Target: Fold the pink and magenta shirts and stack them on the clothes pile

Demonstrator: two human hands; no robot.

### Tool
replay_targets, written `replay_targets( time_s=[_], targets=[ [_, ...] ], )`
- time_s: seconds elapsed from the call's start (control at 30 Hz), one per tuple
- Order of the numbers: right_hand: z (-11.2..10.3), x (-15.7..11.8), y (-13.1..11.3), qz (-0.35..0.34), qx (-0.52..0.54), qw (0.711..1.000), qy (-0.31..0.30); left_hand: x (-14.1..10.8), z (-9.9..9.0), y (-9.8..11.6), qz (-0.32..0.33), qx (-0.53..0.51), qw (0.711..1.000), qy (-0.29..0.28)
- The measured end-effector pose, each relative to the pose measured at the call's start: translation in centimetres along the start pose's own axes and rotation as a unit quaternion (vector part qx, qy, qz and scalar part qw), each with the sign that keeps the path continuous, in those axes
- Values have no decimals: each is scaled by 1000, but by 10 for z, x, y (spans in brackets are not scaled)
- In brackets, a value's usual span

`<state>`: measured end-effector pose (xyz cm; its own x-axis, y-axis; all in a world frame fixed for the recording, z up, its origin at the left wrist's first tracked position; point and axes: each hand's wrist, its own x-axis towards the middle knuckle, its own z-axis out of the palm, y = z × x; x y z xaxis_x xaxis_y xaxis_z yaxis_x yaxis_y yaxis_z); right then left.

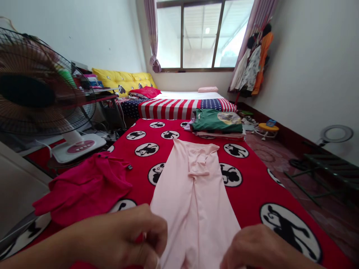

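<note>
Grip check first: the left hand [123, 235] is curled tight at the bottom of the view, fingers bunched right at the near left edge of a pale pink garment [193, 201], though from here we can't tell whether they're pinching the cloth. Over on the other side, the right hand [259, 248] sits lower and flatter by the garment's near right edge. Its fingers are cut off by the frame, so open or closed, we can't call it. The garment lies flat, its long axis running straight out from the person toward the window, with a folded-over section near its far end. It sits between the two hands, and the left looks just the closer. Underneath it, a red monkey-print blanket [252, 201] is spread wide. To the left, a crumpled magenta knit top [84, 186] lies just beside the garment. Farther out, a folded stack [217, 132] topped by a green shirt [215, 122] sits near the blanket's far edge, against stars-and-stripes bedding [171, 108]. A standing fan [33, 82] fills the left corner.
</note>
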<state>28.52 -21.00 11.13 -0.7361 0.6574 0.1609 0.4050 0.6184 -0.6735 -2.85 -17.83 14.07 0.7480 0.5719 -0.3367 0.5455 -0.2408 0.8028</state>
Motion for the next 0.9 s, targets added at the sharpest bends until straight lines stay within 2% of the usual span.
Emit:
replay_targets(
  time_s=[0.07, 0.1, 0.13, 0.17, 0.2, 0.27, 0.3, 0.33, 0.4, 0.5, 0.57, 0.63, 0.77, 0.83, 0.9],
  targets=[
    [-15, 25, 23, 90, 83, 990, 64, 35, -24, -7, 31, -131, 990, 41],
    [-21, 41, 40, 132, 146, 974, 108, 56, -37, -14, 45, -196, 977, 77],
    [-27, 58, 60, 159, 210, 951, 160, 79, -50, -22, 51, -254, 954, 148],
    [-31, 74, 81, 193, 257, 917, 235, 101, -61, -32, 50, -311, 925, 214],
    [-34, 87, 101, 242, 293, 874, 303, 121, -71, -42, 27, -362, 897, 253],
    [-32, 102, 136, 322, 337, 818, 337, 149, -82, -62, -50, -429, 854, 289],
    [-28, 102, 149, 344, 337, 804, 349, 157, -83, -72, -67, -441, 843, 301],
    [-23, 100, 159, 350, 333, 802, 350, 161, -81, -81, -70, -438, 838, 316],
    [-11, 88, 169, 321, 311, 823, 352, 161, -72, -95, -41, -397, 845, 356],
    [-1, 76, 169, 256, 278, 859, 345, 153, -57, -104, -2, -269, 879, 393],
    [0, 75, 165, 265, 266, 867, 327, 148, -51, -102, 12, -192, 906, 377],
    [0, 74, 158, 291, 266, 866, 308, 140, -46, -98, 4, -167, 923, 346],
    [13, 51, 139, 311, 326, 856, 253, 113, -32, -91, -50, -187, 945, 265],
    [23, 34, 129, 309, 337, 867, 197, 100, -24, -93, -48, -204, 953, 218],
    [26, 24, 122, 299, 324, 880, 176, 95, -21, -97, -41, -231, 949, 210]
  ],
)
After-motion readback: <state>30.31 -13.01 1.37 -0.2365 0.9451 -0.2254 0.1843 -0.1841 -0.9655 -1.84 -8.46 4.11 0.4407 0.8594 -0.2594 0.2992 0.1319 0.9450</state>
